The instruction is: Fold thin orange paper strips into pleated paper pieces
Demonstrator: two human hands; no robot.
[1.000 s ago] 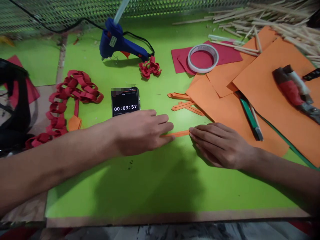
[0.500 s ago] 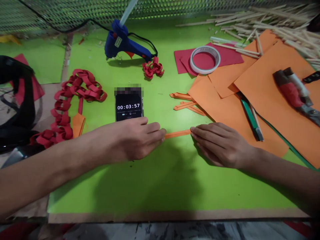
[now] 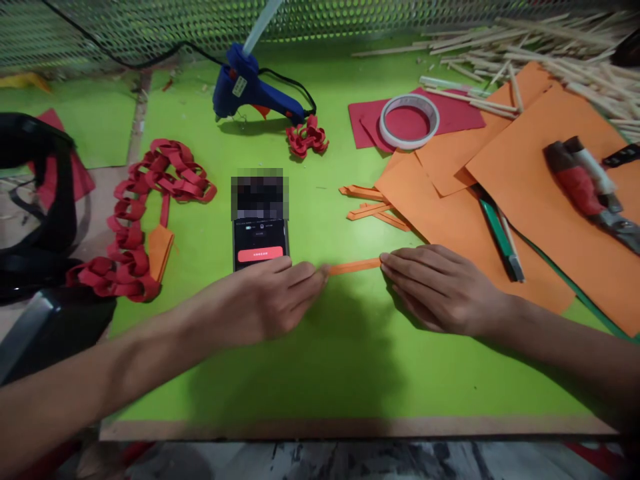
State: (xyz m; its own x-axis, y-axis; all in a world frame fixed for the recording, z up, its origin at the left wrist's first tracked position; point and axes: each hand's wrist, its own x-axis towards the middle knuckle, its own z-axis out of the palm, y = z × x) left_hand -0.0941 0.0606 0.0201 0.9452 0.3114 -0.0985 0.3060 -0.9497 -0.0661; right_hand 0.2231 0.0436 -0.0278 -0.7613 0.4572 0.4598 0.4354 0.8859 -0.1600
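A narrow folded orange paper strip (image 3: 354, 267) lies flat on the green mat (image 3: 310, 360). My left hand (image 3: 270, 300) pinches its left end with fingertips together. My right hand (image 3: 440, 287) lies palm down, its fingertips pressing the strip's right end. A phone (image 3: 260, 233) lies just beyond my left hand. Several more orange strips (image 3: 373, 203) lie beyond the held one.
Orange paper sheets (image 3: 525, 193) cover the right side, with a pen (image 3: 503, 240) and a red-handled tool (image 3: 585, 183) on them. Further back sit a tape roll (image 3: 409, 119) on red paper, a blue glue gun (image 3: 250, 90), a red paper chain (image 3: 145, 213) at left and wooden sticks (image 3: 550, 47).
My left hand slid left along the strip, from covering its middle to pinching its left end. The phone screen changed from a timer to another display. My right hand stayed put.
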